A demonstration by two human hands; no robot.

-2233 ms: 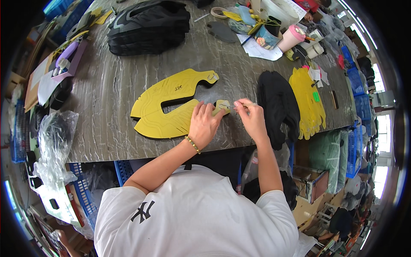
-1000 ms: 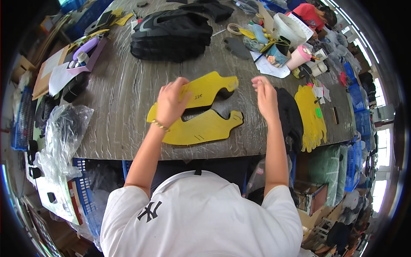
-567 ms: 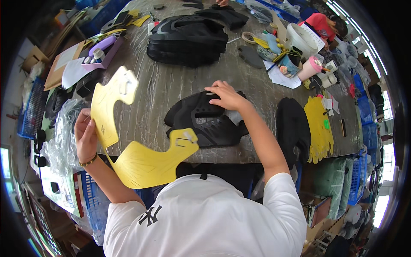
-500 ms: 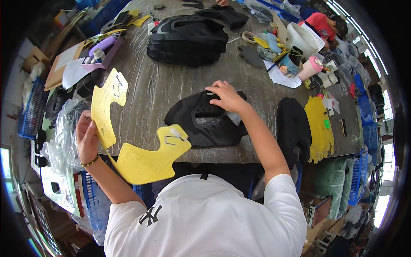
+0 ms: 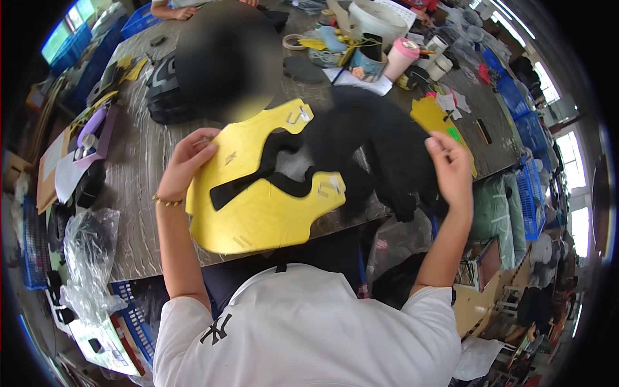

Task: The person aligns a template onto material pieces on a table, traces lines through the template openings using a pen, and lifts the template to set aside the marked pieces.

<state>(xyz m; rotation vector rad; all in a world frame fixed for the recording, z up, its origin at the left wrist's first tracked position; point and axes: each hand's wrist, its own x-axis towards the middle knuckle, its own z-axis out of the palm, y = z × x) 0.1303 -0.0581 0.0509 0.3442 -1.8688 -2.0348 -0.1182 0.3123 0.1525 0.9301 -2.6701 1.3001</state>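
Note:
My left hand point(image 5: 188, 162), with a beaded bracelet at the wrist, pinches the upper left edge of a yellow U-shaped template point(image 5: 258, 229). The template has a metal clip near each of its two tips. Black material point(image 5: 280, 145) shows through its curved cut-out, above the near part of the table. My right hand point(image 5: 453, 166) is closed at the right edge of dark, soft shoe upper pieces point(image 5: 393, 138), which are smeared by motion. How many pieces it grips cannot be made out.
A stack of black shoe uppers point(image 5: 164, 93) lies at the far left, partly behind a blurred patch. Yellow pieces point(image 5: 429, 116) lie right of my right hand. Farther back stand a pink cup point(image 5: 401, 58), a white bucket point(image 5: 377, 22) and a tape roll point(image 5: 294, 42). Another person's hand point(image 5: 186, 13) rests at the far edge.
The view has turned to the right. My left hand has brought the yellow template over the table. My right hand has left the shoe upper in front and moved right to the dark pieces.

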